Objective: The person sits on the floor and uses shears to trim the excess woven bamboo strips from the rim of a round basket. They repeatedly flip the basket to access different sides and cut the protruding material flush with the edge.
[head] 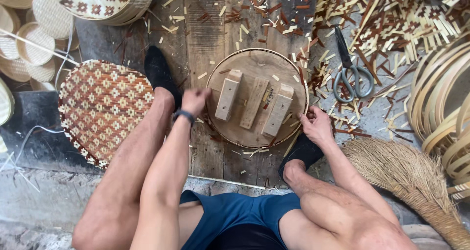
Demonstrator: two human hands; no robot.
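Observation:
A round wooden form [257, 64] with a bamboo rim and three wooden blocks [254, 103] on top lies on the floor planks between my feet. My left hand [196, 101] is closed at its left rim, fingers curled against the edge. At the form's right rim, my right hand [316, 125] grips the edge with bent fingers. Both feet in black socks [159, 74] flank the form.
A woven heart-shaped mat [103, 108] in brown and cream lies at the left. Scissors [350, 71] rest on bamboo scraps at the upper right. Bamboo hoops [438, 103] stack at the right, a straw broom [406, 171] below them. Woven trays [34, 39] are piled top left.

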